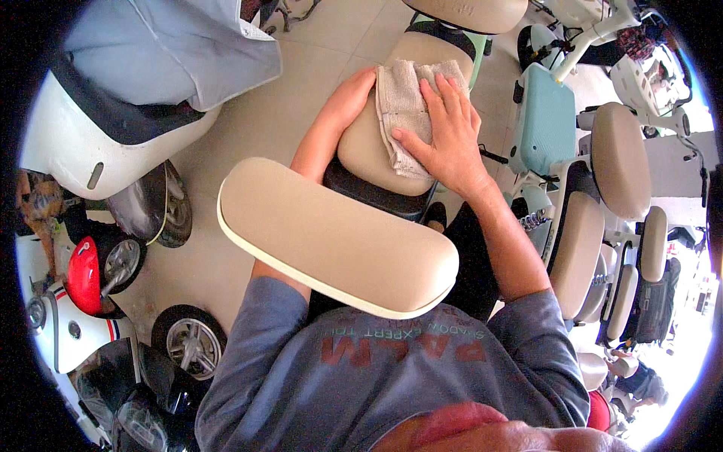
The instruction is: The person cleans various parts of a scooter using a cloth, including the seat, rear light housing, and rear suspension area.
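Observation:
My right hand (452,139) lies flat on a folded grey-beige cloth (395,98), thumb and fingers spread, pressing it against a beige padded scooter seat (365,147). At the seat's left side, my left hand (352,99) rests with fingers stretched toward the cloth's edge; its fingertips are partly hidden. Nearer to me, a long beige padded backrest (339,233) with a pale rim covers part of my left forearm. Beyond the cloth, the seat runs up toward another beige pad (482,11) at the top edge.
On the left stands a white scooter (71,154) draped with a grey cover (151,53). Below it are a red-and-white vehicle (84,275) and a spoked wheel (190,343). To the right, several bikes crowd together, with a light-blue box (546,120) and beige seats (621,158). Pale floor tiles (301,83) lie between.

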The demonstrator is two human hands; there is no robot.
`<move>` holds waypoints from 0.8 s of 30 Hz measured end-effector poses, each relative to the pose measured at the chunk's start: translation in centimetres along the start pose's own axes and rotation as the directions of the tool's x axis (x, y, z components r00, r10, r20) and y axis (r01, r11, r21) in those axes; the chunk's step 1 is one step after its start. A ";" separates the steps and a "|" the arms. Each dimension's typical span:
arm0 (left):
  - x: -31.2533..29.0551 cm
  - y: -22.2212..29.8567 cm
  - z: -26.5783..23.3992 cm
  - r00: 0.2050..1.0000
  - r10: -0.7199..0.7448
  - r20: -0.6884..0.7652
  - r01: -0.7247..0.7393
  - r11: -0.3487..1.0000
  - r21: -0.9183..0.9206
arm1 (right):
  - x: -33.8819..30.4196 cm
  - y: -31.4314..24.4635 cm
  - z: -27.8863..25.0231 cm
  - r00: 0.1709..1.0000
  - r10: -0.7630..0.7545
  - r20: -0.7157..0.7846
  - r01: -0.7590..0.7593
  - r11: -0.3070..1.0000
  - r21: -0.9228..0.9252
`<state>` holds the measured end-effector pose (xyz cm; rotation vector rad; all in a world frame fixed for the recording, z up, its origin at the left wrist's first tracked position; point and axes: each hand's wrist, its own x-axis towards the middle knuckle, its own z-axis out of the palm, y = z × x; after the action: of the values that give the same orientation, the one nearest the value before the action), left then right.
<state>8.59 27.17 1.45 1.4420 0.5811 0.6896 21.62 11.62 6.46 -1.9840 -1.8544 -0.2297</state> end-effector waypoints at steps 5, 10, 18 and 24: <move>-0.6 2.2 0.7 0.984 -0.108 -0.145 0.128 0.983 0.133 | 6.6 4.9 2.8 0.989 -0.148 -0.021 0.147 0.989 -0.024; -1.0 2.6 0.4 0.968 -0.184 -0.169 0.215 0.958 0.191 | 16.8 8.0 6.3 0.970 0.011 0.245 0.011 0.996 -0.089; -1.3 4.1 1.4 0.972 -0.232 -0.040 0.233 0.972 0.029 | 20.0 10.5 7.2 0.882 0.011 0.470 -0.122 0.971 0.206; -1.5 3.6 1.0 0.962 -0.272 -0.037 0.269 0.961 -0.068 | 13.3 14.0 3.9 0.955 0.152 0.256 -0.208 0.956 0.208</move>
<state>8.02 25.39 5.01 1.2608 0.7705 0.5202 36.11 24.97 5.61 -2.0693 -1.7274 0.2798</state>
